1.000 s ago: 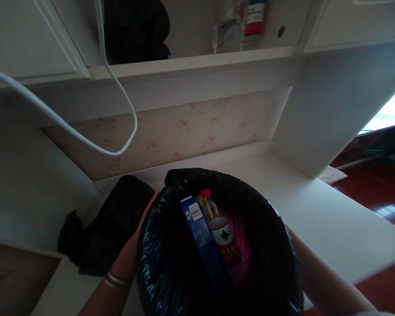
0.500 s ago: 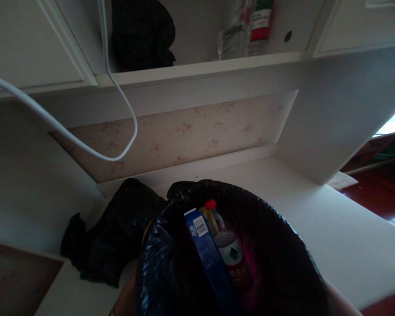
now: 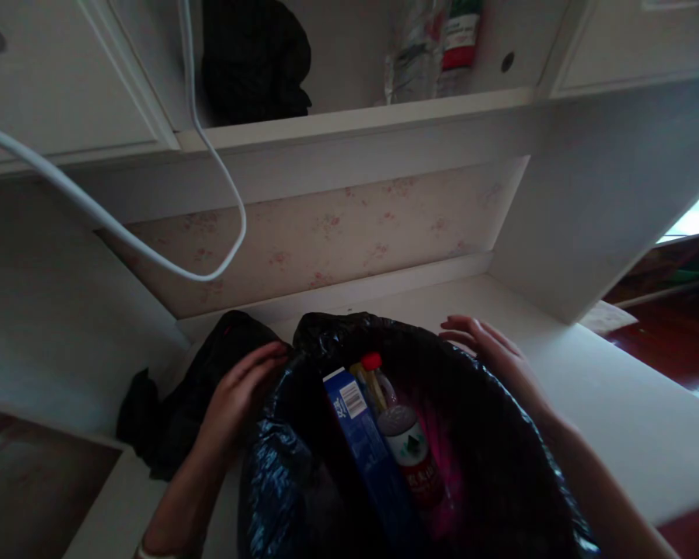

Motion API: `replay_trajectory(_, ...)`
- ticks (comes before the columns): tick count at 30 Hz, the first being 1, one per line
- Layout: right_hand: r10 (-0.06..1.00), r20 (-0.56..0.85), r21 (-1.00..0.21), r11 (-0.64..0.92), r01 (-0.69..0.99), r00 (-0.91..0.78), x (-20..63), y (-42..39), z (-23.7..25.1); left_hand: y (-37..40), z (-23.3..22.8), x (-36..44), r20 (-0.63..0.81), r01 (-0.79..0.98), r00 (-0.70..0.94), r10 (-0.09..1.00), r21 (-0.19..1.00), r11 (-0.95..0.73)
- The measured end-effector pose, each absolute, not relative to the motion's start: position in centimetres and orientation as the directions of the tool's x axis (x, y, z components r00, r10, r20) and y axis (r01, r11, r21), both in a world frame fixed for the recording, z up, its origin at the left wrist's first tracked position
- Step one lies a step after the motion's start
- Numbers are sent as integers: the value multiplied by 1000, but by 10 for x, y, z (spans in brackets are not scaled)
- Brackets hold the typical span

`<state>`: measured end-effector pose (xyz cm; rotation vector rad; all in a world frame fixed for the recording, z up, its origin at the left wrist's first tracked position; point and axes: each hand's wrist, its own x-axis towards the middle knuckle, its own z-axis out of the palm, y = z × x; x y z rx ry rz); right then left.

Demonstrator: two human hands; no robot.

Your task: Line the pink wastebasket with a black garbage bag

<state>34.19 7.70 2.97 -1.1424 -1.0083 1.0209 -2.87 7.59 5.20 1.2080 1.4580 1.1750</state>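
Note:
A bin lined with a black plastic bag (image 3: 283,458) fills the lower middle of the view, its mouth facing me. Inside lie a blue box (image 3: 364,458) with a barcode and a red-capped plastic bottle (image 3: 405,439) with a white and red label. My left hand (image 3: 241,392) is at the bag's left outer side, fingers stretched toward the rim. At the far right of the rim is my right hand (image 3: 492,349), open, its fingers extended and apart. Whether the fingertips press on the bag I cannot tell. The bin's wall is hidden by the liner.
Another black bag (image 3: 195,404) lies behind my left hand on the white surface (image 3: 606,404). A white cable (image 3: 122,229) hangs in front at left. The shelf above holds a dark bag (image 3: 253,62) and clear plastic bottles (image 3: 413,62).
Both hands, mostly hidden beside the bin before, have come up along its sides to the far rim. The bag's rim has shifted slightly; the box and bottle stay inside.

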Motion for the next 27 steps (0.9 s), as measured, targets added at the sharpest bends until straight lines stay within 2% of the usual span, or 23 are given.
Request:
replay_trajectory(3,985,50,-998,57,-36,167,345,73,48,88,76,-16,-31,120,-1,1000,992,31)
replay_trajectory(5,999,42,-993,38,114,33,341,75,64,98,88,-5,-19,263,170,985,964,-27)
replay_trajectory(7,991,52,-947,89,309,-127,334,81,79,107,94,3,-30,413,297,954,905,-100)
replay_trajectory(9,964,59,-805,198,559,-258,328,89,91,114,97,4,-44,501,373,927,851,-161)
replay_trajectory(11,948,33,-531,285,798,-317,324,95,100,116,99,1,-58,536,413,909,822,-191)
replay_trajectory(13,954,13,-270,292,918,-300,321,98,106,114,103,-5,-107,549,452,886,815,-182)
replay_trajectory(15,969,18,-132,249,960,-248,319,98,109,109,107,-9,-148,570,479,865,802,-179)
replay_trajectory(20,991,50,-29,125,992,-123,312,96,112,92,112,-12,-148,613,493,857,758,-223)
replay_trajectory(23,999,28,-2,24,1000,-24,311,99,115,84,112,-15,-212,673,412,886,727,-139)
replay_trajectory(27,998,-2,-36,-65,997,65,313,106,117,69,109,-23,-326,706,312,892,708,12)
